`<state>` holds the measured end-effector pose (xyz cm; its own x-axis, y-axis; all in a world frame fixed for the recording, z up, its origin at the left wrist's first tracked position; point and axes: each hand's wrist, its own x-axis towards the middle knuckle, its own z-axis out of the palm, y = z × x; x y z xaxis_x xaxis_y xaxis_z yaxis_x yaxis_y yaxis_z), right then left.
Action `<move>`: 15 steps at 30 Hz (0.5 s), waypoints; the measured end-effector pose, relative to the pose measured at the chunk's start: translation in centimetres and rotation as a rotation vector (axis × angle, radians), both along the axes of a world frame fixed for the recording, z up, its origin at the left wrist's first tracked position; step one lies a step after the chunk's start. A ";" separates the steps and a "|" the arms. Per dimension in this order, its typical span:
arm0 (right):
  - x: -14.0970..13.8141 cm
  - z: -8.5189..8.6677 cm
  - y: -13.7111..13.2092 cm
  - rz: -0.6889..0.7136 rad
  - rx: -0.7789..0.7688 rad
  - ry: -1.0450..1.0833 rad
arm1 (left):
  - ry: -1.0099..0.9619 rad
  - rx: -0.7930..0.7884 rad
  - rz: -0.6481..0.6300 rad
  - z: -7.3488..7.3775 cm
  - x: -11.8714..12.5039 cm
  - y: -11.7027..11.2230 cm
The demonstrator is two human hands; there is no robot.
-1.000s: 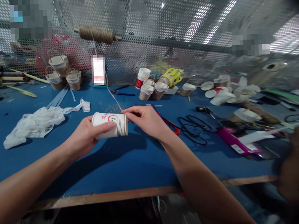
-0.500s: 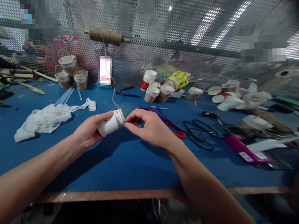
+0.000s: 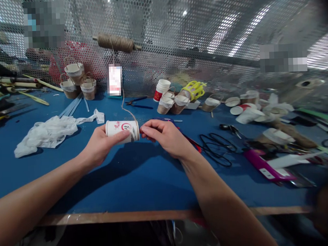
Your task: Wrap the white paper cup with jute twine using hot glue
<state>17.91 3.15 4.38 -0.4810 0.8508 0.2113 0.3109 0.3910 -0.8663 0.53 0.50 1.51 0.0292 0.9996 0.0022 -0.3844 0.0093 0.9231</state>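
left grip [image 3: 100, 145] curled shut; right grip [image 3: 164, 137] pinching, forearms converging.

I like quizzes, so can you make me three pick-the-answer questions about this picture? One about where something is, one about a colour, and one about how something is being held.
1. Where is the roll of string?
A. up on the mesh wall
B. lying on the floor
C. inside the cup

2. What colour is the table?
A. green
B. blue
C. white

3. How is the paper cup being held?
A. standing upright
B. crushed flat
C. on its side

Answers: 1 A, the roll hangs on a rod against the mesh. 2 B, the tabletop is blue all over. 3 C, the left hand grips it sideways while the right hand pinches at its end.
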 end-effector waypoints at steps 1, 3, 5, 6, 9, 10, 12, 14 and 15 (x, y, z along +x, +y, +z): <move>0.0 0.0 0.0 0.002 -0.030 0.022 | 0.041 0.039 0.007 -0.1 0.0 -0.1; 0.0 0.0 0.0 0.010 -0.071 0.063 | 0.132 0.106 0.015 -0.2 -0.1 -0.2; -0.1 0.1 0.0 0.021 -0.100 0.095 | 0.214 0.153 0.019 -0.2 -0.3 -0.2; -0.1 0.2 0.0 0.026 -0.116 0.109 | 0.247 0.168 0.015 -0.2 -0.3 -0.3; 0.0 0.4 0.1 0.020 -0.177 0.152 | 0.310 0.193 -0.013 0.1 -0.5 -0.4; 0.0 0.5 0.1 0.011 -0.198 0.167 | 0.325 0.204 -0.021 0.3 -0.5 -0.4; 0.1 0.6 0.3 0.000 -0.234 0.193 | 0.356 0.226 -0.024 0.5 -0.4 -0.6; 0.1 0.7 0.3 0.002 -0.246 0.201 | 0.386 0.253 -0.013 0.7 -0.4 -0.7; 0.2 0.7 0.3 0.006 -0.241 0.196 | 0.400 0.267 -0.009 0.7 -0.4 -0.7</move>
<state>18.06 3.46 5.10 -0.4565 0.8848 0.0933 0.1275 0.1688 -0.9774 0.18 -0.23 2.23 0.0884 0.9653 0.2457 0.0002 -0.2467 0.9691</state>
